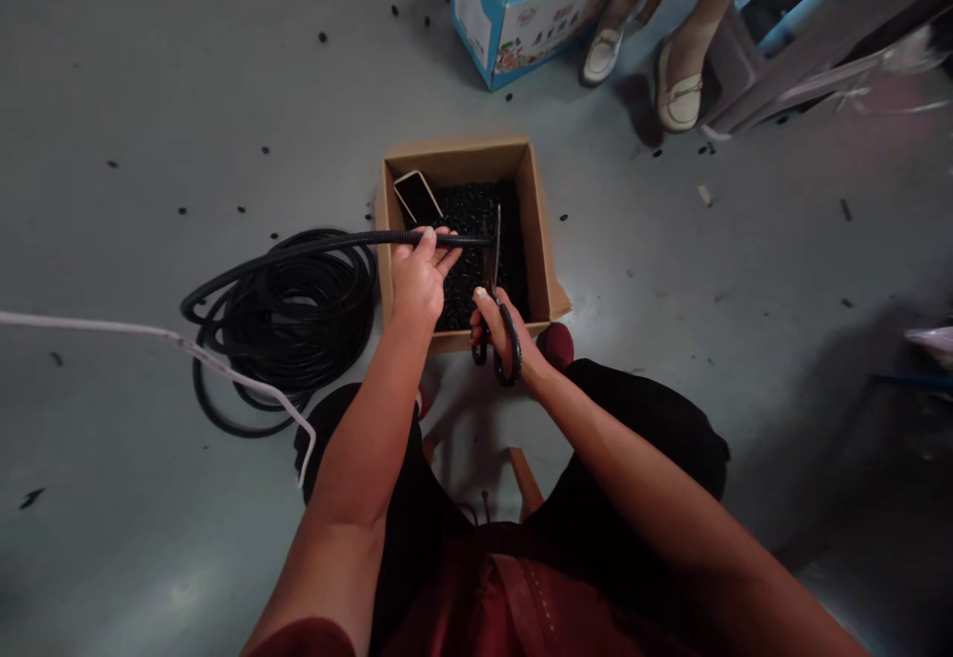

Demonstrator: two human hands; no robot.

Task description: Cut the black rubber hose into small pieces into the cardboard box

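My left hand (pixel 421 275) grips a black corrugated tube (pixel 372 237) near its end, thumb on top. The tube runs left into a large loose coil (pixel 298 320) lying on the floor. My right hand (pixel 506 325) is closed round the black handles of a pair of scissors (pixel 496 250). Their blades point away from me and stand at the tube's free end; whether they touch it I cannot tell. Both hands are over an open cardboard box (pixel 547 240) holding many small black pieces (pixel 476 202). A phone-like dark rectangle (pixel 418 197) rests in the box's far left corner.
A blue printed carton (pixel 491 22) stands beyond the box. Another person's feet in light shoes (pixel 679 91) are beside a grey plastic stool (pixel 737 71) at the upper right. Small black bits (pixel 323 37) are scattered on the floor. A white cord (pixel 149 328) crosses at left.
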